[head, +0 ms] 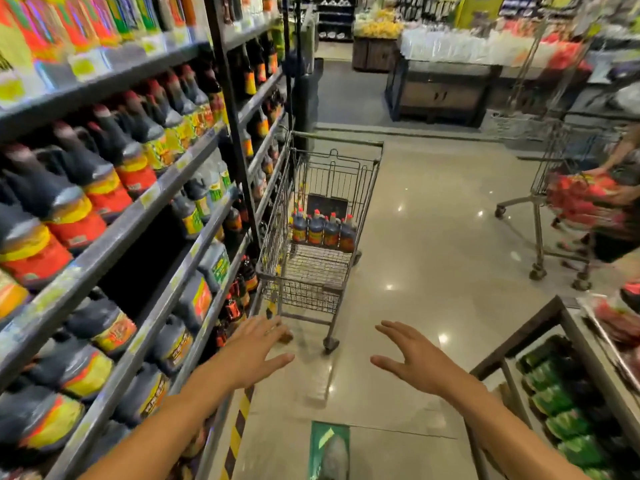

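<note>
The shelving [100, 247] on the person's left is packed with dark bottles apart from one gap on a middle tier. The cart [277, 216] parked tight against it carries only four bottles [323, 230], upright at its far end, so I judge the shifting of bottles between shelf and cart to be well along, with this small batch left. Open floor [433, 271] lies right of the cart, hemmed by a low display rack [540, 323] and a second cart [550, 202] farther off. The left hand [258, 351] and right hand [415, 362] reach toward the cart's near end, fingers spread and holding nothing.

Both empty hands, left [258, 348] and right [410, 358], reach with spread fingers toward the wire cart [313, 271] holding dark bottles [323, 230].
</note>
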The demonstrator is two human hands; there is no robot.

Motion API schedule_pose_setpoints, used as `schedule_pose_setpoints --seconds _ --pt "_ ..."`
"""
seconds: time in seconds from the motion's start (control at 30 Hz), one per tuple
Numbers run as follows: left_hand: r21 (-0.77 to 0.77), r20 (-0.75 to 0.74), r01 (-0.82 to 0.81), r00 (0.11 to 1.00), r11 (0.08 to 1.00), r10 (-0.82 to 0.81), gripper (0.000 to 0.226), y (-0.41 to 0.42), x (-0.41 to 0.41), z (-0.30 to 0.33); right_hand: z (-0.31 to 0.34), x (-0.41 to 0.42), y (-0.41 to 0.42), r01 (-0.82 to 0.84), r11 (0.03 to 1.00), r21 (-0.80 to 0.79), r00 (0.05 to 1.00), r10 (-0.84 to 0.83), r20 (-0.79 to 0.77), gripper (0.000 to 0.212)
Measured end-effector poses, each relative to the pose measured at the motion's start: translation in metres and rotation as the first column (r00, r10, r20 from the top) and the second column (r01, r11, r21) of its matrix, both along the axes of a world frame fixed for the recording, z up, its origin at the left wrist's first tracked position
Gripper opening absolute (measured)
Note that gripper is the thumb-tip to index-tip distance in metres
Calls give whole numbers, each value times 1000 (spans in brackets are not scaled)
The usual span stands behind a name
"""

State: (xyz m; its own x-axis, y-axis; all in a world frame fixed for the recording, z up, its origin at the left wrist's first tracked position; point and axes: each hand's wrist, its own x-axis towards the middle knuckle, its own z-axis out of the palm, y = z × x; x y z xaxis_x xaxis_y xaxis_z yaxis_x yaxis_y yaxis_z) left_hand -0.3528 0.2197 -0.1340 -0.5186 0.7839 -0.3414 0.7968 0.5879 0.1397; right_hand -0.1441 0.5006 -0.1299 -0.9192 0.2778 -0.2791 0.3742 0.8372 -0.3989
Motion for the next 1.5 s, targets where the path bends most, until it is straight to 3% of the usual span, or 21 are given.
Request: schedule_pose_setpoints --seconds 0.2,0.37,0.5,0.6,0.8,0.97,1.33,1.5 --pt "18 19 -41 999 999 40 124 79 -104 14 3 -117 84 -5 1000 -25 1000 5 -1 78" --pt "11 63 -60 996 998 59 100 125 -179 -1 6 -198 128 -17 998 -55 1000 18 15 77" --pt "-42 123 -42 991 998 47 116 169 -240 -21 -5 -262 157 -18 995 -98 999 22 45 90" --pt "-40 159 -71 984 997 77 91 207 -291 -48 -22 -314 183 14 994 -111 998 -6 70 86" --pt "-80 262 -104 957 991 122 112 271 -396 -89 -50 -424 227 34 992 -123 985 -13 170 72" --pt "-146 326 -70 938 987 115 77 314 -463 -107 -72 -500 267 43 988 -148 975 -9 222 73" --pt "-255 429 -157 866 954 258 70 400 -537 -234 -217 -640 383 27 971 -240 951 49 304 72" --pt "-340 440 -233 817 911 373 68 426 -551 -306 -291 -702 409 -63 965 -257 986 100 135 68"
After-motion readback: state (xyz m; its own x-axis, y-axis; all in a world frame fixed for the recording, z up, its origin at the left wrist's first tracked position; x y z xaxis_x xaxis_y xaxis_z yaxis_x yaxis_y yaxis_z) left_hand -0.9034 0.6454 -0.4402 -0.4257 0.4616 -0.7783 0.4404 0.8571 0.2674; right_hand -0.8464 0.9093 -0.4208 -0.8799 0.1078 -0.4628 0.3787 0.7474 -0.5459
